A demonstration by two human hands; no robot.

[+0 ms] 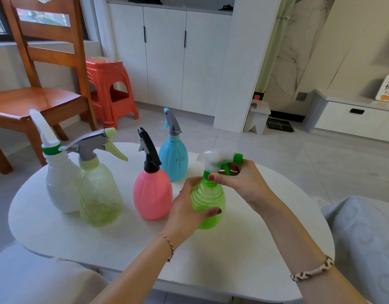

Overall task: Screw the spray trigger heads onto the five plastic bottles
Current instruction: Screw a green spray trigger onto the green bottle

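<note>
My left hand [184,213] grips the body of a bright green bottle [207,198] that stands upright on the white oval table [123,242]. My right hand [239,178] pinches the green collar of the clear-and-green trigger head [220,161] sitting on that bottle's neck. To the left stand a pink bottle [153,194] with a black head, a blue bottle [173,159] with a grey head, a pale yellow-green bottle [99,194] with a grey head, and a white bottle [59,183] with a white head.
A wooden chair [35,102] and a red plastic stool [110,91] stand beyond the table's left end. White cabinets [167,58] line the back wall. A grey cushion [369,238] lies at the right, close to my right forearm.
</note>
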